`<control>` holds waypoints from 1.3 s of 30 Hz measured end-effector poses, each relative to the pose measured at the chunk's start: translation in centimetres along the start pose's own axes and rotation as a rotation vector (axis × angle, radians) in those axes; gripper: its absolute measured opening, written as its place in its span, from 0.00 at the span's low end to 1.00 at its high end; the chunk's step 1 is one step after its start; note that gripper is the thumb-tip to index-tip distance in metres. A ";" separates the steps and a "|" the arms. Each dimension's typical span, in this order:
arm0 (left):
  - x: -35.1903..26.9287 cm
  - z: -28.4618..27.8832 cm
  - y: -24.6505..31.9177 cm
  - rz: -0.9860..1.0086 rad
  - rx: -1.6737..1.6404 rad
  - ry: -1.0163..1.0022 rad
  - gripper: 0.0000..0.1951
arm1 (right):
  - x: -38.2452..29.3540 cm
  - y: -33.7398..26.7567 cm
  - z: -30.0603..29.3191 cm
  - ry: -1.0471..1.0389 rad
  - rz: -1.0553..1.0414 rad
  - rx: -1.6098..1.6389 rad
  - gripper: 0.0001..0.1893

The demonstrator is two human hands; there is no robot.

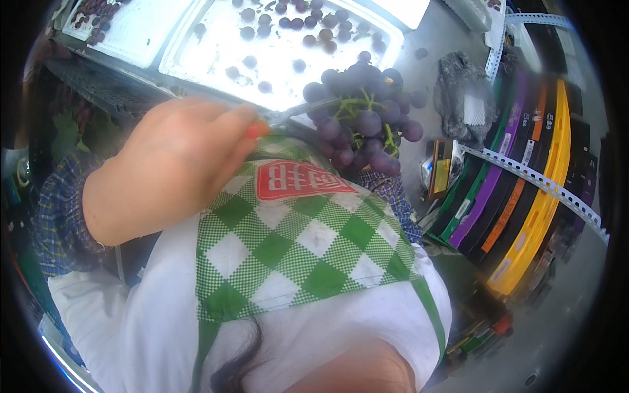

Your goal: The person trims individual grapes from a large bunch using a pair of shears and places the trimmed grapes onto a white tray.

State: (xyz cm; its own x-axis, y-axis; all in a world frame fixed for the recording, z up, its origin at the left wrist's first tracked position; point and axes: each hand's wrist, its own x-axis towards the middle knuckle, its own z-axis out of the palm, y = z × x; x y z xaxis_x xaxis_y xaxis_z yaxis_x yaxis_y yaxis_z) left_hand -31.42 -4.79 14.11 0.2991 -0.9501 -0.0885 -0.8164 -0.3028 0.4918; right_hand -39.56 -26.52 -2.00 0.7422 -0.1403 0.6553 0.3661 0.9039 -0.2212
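My left hand (182,147) grips small scissors by their orange-red handle (258,129). Their narrow metal blades (314,105) reach rightward to the green stems of a bunch of dark purple grapes (366,123). The bunch is held up in front of my apron, at the end of my right sleeve (393,196). Grapes cover my right hand, so its fingers are hidden. Beyond the bunch lies a white foam tray (216,73) with several loose grapes (295,23) and bits of stem scattered in it.
Another white foam tray (132,39), with grapes along its left side, sits at the upper left. A dark crate (98,83) is below it. A crumpled grey plastic bag (462,93) lies at right. Stacked coloured crates (530,196) stand behind a perforated metal strip (533,174).
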 end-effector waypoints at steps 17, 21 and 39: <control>1.3 4.1 -6.6 -0.414 -0.120 0.013 0.17 | -3.7 -3.8 -1.3 0.692 0.014 -0.226 0.23; 2.0 6.7 -8.6 -0.376 -0.028 0.061 0.18 | -5.3 -4.3 -1.9 0.945 0.110 -0.194 0.24; 3.0 6.5 -7.1 -0.361 -0.104 -0.011 0.17 | -7.8 -5.4 -5.9 0.706 0.139 0.320 0.41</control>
State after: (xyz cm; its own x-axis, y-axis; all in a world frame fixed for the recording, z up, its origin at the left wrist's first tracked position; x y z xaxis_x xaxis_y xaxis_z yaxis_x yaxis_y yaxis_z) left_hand -27.94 -5.94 4.76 0.5530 -0.7842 -0.2813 -0.6042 -0.6100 0.5127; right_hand -44.04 -32.63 -10.18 0.9896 -0.1441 -0.0005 0.1441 0.9893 0.0212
